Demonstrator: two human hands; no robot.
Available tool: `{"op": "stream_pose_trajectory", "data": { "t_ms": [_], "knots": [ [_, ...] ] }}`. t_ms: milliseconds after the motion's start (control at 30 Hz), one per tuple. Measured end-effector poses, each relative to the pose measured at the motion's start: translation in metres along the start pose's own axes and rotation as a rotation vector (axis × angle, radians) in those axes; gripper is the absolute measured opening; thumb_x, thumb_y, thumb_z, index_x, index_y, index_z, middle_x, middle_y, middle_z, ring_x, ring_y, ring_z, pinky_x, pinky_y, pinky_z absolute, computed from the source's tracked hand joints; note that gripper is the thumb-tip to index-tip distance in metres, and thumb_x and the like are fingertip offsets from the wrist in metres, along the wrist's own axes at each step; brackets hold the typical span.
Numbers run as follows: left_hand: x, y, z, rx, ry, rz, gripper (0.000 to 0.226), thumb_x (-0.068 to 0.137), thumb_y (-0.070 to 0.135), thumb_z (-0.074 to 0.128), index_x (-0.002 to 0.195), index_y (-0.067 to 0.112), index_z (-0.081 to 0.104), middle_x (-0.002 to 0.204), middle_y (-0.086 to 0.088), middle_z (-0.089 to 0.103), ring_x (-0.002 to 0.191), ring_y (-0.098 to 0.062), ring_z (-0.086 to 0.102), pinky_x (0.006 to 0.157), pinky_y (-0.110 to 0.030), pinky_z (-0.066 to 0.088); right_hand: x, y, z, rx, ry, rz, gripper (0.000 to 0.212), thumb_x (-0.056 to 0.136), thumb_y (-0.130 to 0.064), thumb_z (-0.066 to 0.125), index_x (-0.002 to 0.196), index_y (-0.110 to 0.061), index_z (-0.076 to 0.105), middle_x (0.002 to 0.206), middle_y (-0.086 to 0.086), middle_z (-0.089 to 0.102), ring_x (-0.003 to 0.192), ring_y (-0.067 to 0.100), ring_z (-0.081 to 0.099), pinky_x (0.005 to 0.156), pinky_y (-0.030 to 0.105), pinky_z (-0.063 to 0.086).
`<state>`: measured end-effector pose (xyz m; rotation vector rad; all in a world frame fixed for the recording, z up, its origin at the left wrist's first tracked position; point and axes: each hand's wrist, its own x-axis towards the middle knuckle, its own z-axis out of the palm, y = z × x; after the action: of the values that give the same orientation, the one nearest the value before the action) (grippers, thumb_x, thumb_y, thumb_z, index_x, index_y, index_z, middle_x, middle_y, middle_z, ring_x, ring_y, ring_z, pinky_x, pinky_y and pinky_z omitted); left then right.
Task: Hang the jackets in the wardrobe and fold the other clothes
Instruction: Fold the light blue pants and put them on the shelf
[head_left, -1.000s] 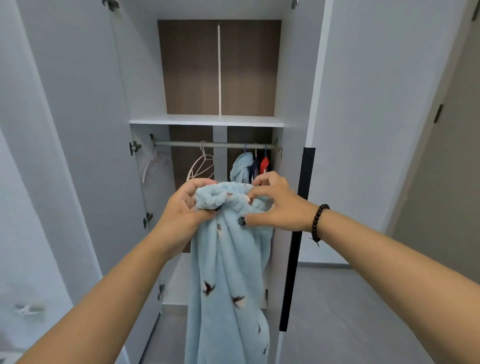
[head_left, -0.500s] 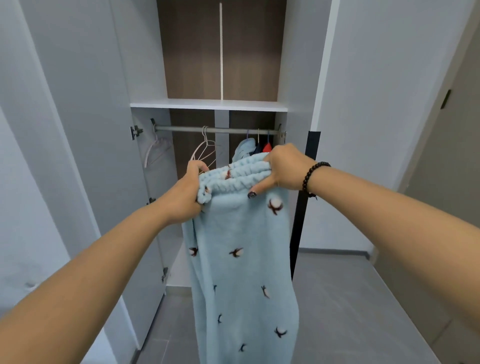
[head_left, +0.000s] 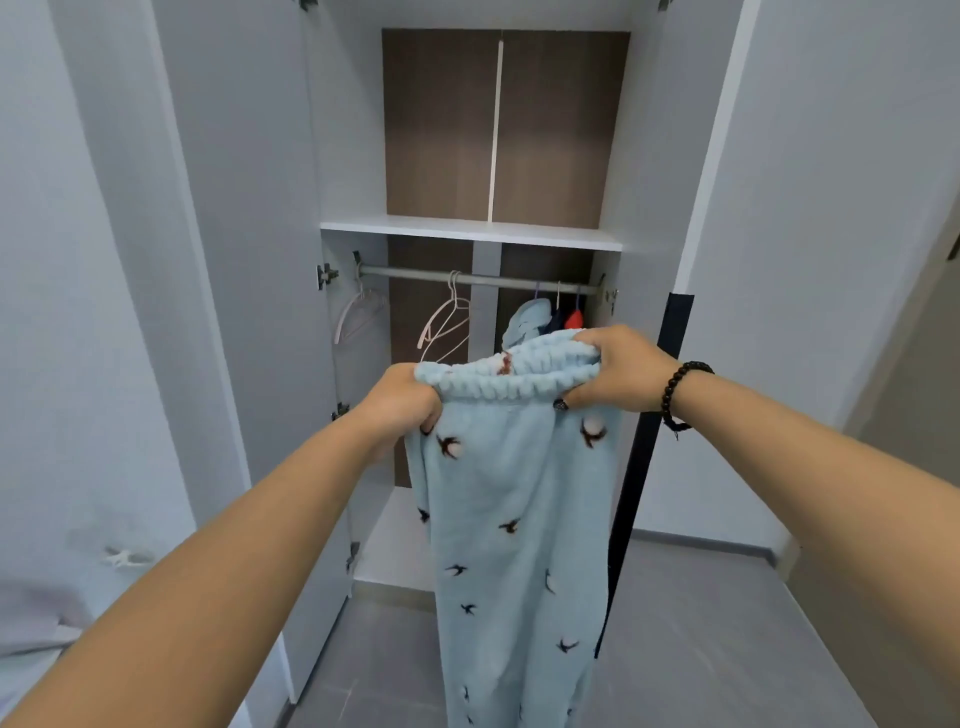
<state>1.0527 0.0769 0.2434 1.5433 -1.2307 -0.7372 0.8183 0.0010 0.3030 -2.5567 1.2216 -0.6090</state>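
Two bare forearms, sleeveless up to the frame edges. Left hand (head_left: 402, 402) and left wrist unadorned, no ring or watch visible. Right hand (head_left: 621, 371) with dark polish on the thumbnail. Around the right wrist, a bracelet of round black beads (head_left: 678, 387), a short dark tassel or cord end dangling from its lower side.

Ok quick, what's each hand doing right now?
Left hand: grips the waistband of the fluffy light-blue patterned trousers.
Right hand: grips the waistband's other side.
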Motion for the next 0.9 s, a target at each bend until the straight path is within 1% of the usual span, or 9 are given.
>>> {"op": "stream_pose_trajectory", "data": {
  "t_ms": [200,333,400,500,633,700,767,833,900],
  "knots": [
    [-0.009,0.016,0.005,-0.264,0.056,0.001,0.045,0.052,-0.012,0.045,0.056,0.025,0.07,0.054,0.01,0.059,0.065,-0.015,0.053,0.044,-0.018,0.041,0.014,0.001,0.007,0.037,0.284,-0.061,0.028,0.074,-0.014,0.072,0.095,-0.013,0.054,0.094,0.005,0.061,0.086,0.023,0.059,0.065,0.028,0.051],
    [-0.014,0.02,0.015,-0.422,0.166,0.003,0.041,0.053,-0.015,0.043,0.062,0.017,0.068,0.065,0.0,0.062,0.069,-0.018,0.055,0.048,-0.021,0.044,0.016,-0.006,0.03,-0.005,0.53,0.113,0.05,0.074,-0.031,0.075,0.107,-0.017,0.04,0.102,0.001,0.047,0.077,0.016,0.05,0.057,0.028,0.044],
    [-0.018,0.016,0.02,-0.428,0.192,0.026,0.041,0.054,-0.016,0.044,0.069,0.015,0.068,0.069,-0.001,0.064,0.07,-0.017,0.056,0.049,-0.021,0.044,0.016,-0.014,0.043,0.284,0.331,0.37,0.049,0.081,-0.039,0.07,0.109,-0.008,0.045,0.097,0.006,0.054,0.067,0.015,0.057,0.047,0.027,0.043],
    [-0.023,0.007,0.022,-0.409,0.197,0.086,0.046,0.058,-0.018,0.042,0.072,0.017,0.068,0.065,0.005,0.066,0.063,-0.007,0.059,0.046,-0.017,0.043,0.013,-0.035,0.061,1.018,-0.273,0.725,0.035,0.092,-0.035,0.054,0.108,-0.005,0.057,0.095,0.014,0.065,0.066,0.027,0.072,0.052,0.034,0.056],
    [-0.032,-0.008,0.011,-0.349,0.238,0.141,0.041,0.066,-0.017,0.04,0.066,0.018,0.062,0.065,0.005,0.064,0.062,-0.004,0.059,0.045,-0.013,0.042,0.023,-0.049,0.082,1.39,-0.359,0.707,0.049,0.088,-0.039,0.041,0.113,-0.003,0.062,0.113,0.022,0.065,0.101,0.039,0.066,0.081,0.055,0.055],
    [-0.037,-0.017,0.002,-0.29,0.221,0.166,0.035,0.069,-0.013,0.044,0.068,0.017,0.062,0.073,0.001,0.065,0.071,-0.01,0.06,0.051,-0.016,0.046,0.032,-0.06,0.087,1.455,-0.424,0.691,0.055,0.082,-0.047,0.045,0.111,-0.004,0.064,0.114,0.015,0.067,0.107,0.034,0.064,0.092,0.053,0.05],
    [-0.041,-0.027,-0.005,-0.243,0.197,0.199,0.03,0.072,-0.01,0.049,0.071,0.016,0.064,0.077,-0.003,0.067,0.075,-0.014,0.062,0.059,-0.025,0.053,0.041,-0.074,0.096,1.356,-0.489,0.695,0.048,0.077,-0.049,0.057,0.105,-0.012,0.064,0.102,0.01,0.07,0.097,0.027,0.067,0.093,0.045,0.051],
    [-0.045,-0.035,-0.012,-0.191,0.2,0.214,0.028,0.076,-0.01,0.054,0.074,0.016,0.065,0.079,-0.004,0.07,0.077,-0.015,0.065,0.065,-0.03,0.055,0.052,-0.087,0.111,1.212,-0.487,0.7,0.034,0.079,-0.038,0.065,0.099,-0.01,0.063,0.087,0.008,0.07,0.082,0.022,0.068,0.087,0.038,0.054],
    [-0.049,-0.046,-0.018,-0.185,0.22,0.221,0.034,0.078,-0.012,0.056,0.076,0.021,0.066,0.076,0.001,0.073,0.074,-0.012,0.069,0.061,-0.025,0.056,0.061,-0.1,0.124,1.114,-0.453,0.705,0.017,0.082,-0.015,0.058,0.097,-0.008,0.058,0.084,0.01,0.065,0.078,0.022,0.065,0.087,0.036,0.054]
  ]
}}
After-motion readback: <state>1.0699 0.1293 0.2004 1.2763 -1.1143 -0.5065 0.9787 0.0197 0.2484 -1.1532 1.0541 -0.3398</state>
